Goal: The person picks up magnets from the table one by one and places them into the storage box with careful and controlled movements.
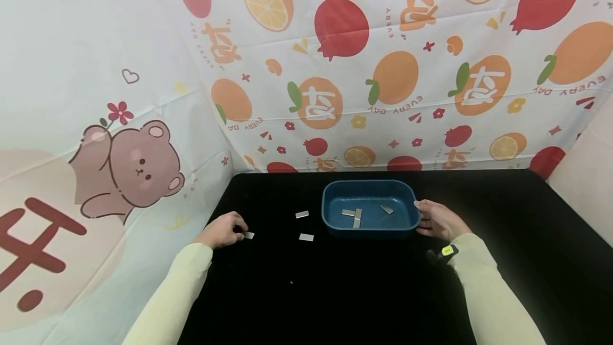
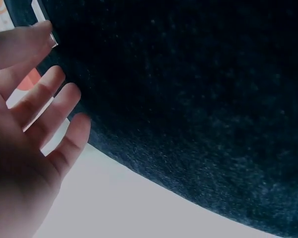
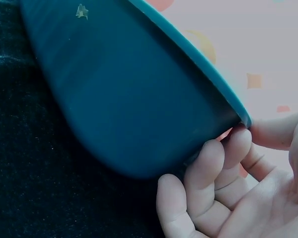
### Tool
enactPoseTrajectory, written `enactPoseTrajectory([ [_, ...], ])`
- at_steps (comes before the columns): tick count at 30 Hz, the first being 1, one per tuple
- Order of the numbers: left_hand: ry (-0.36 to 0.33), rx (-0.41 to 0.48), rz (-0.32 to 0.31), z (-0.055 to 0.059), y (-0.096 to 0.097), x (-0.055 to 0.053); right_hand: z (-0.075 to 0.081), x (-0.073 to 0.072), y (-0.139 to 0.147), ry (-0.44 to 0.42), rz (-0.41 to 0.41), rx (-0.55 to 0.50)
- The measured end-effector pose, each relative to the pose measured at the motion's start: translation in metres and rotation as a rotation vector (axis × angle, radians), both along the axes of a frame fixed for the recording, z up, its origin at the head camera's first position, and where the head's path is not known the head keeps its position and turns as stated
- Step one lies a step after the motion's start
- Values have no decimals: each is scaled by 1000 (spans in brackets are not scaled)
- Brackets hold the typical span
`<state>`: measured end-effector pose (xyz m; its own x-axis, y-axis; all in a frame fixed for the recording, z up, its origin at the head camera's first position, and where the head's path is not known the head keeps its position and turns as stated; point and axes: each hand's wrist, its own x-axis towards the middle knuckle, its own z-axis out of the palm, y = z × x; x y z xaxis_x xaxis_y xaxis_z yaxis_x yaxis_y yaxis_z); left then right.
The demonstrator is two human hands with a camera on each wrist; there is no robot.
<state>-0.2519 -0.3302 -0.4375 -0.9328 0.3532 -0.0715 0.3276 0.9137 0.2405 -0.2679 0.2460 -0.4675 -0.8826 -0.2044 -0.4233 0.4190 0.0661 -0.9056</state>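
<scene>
At the left of the black table, my left hand (image 1: 224,230) has thumb and index finger pinching a small flat silver rectangular piece (image 1: 249,235). The left wrist view shows the thumb tip over that silver piece (image 2: 45,25), while the other fingers are spread loosely. My right hand (image 1: 439,219) holds the blue plastic basin (image 1: 369,232) by its right end, thumb at the rim and fingers curled under it against the outer wall (image 3: 139,109). Several similar silver pieces (image 1: 357,218) lie inside the basin. Two more, an upper piece (image 1: 302,214) and a lower piece (image 1: 306,237), lie between left hand and basin.
Black cloth covers the table (image 1: 345,292). Behind it hangs a fruit-print curtain (image 1: 345,95), and a bear-print curtain (image 1: 139,169) runs along the left edge. A tiny pale speck (image 1: 291,282) lies near the front.
</scene>
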Motion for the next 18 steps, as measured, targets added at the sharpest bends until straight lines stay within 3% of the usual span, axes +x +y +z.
enactPoseTrajectory([
  [10,-72,-7,39,8,3,1,-1,-1,-1,4,1,-7],
  [18,-77,28,46,4,1,-2,-1,1,0,24,1,21],
])
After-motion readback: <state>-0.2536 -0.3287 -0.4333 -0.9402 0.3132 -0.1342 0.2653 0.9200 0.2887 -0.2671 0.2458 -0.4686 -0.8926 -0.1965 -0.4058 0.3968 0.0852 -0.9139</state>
